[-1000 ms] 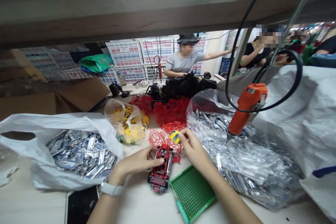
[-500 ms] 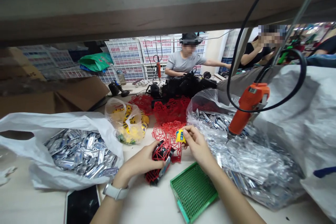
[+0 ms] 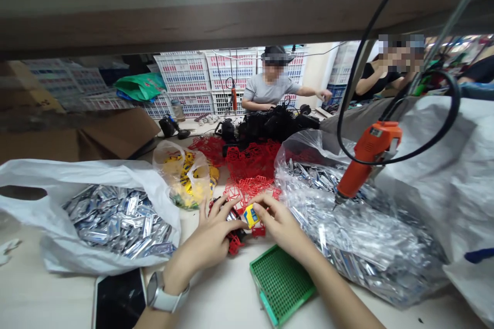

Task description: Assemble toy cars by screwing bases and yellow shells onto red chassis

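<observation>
My left hand lies over a red-and-black lattice-framed assembly, its fingers spread apart; the palm covers much of the piece. Between the thumb and fingers of my right hand is a small yellow-and-blue plastic part. This part is beside the fingers of my left hand, just above the assembly. Behind both hands lies a pile of red lattice frames. A green perforated tray sits under my right forearm.
White bag with silvery parts is at left, beside a clear bag of yellow parts. On the right lies a clear bag of silvery parts; an orange electric screwdriver hangs over it. A phone-like tablet lies front left. Across sits a co-worker.
The yellow-and-blue part moved left and down in my right hand, toward the assembly. My left hand turned and its fingers spread over the assembly. The co-worker's outstretched hand lifted slightly.
</observation>
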Demonstrator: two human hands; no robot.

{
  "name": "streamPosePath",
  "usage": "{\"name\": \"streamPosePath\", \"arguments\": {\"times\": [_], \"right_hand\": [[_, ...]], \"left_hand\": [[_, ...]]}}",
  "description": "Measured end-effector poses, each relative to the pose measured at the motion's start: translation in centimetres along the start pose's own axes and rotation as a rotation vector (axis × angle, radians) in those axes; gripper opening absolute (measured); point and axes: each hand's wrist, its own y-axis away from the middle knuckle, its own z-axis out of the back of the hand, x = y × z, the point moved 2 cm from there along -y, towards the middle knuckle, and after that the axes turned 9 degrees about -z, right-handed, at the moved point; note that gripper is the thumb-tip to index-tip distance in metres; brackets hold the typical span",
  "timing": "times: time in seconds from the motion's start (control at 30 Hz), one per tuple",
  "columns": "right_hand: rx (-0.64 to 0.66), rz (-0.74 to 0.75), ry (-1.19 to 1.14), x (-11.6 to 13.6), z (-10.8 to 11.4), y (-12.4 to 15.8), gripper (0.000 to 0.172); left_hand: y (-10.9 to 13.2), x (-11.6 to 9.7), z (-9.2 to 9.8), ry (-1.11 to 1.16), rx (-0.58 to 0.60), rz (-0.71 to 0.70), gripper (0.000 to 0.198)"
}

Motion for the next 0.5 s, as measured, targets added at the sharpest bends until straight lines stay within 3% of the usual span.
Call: {"name": "streamPosePath", "arguments": {"times": [0.1, 0.2, 0.27, 0.37, 0.5], "right_hand": [[-0.021, -0.006, 0.008, -0.2, 0.3, -0.2, 0.043], [-0.048, -0.011, 0.016, -0.6, 0.7, -0.4, 0.044], [-0.064, -0.009, 0.026, -0.8, 0.9, -0.5, 0.044], [-0.067, 0.001, 0.058, -1.0, 0.9, -0.5, 0.04], [-0.05, 0.023, 0.138, -1.2, 0.6, -0.4, 0.03]], "left_hand": [[-0.7, 1.0, 0.1, 0.178, -0.13, -0.002, 0.066], [-0.7, 3.2, 0.5, 0.342, -0.304, 0.106, 0.052], [-0.3, 4.8, 0.6, 0.378, -0.338, 0.167, 0.051], [0.6, 6.5, 0.0, 0.443, -0.31, 0.243, 0.067], [0.8, 6.8, -1.4, 0.584, -0.273, 0.305, 0.097]]}}
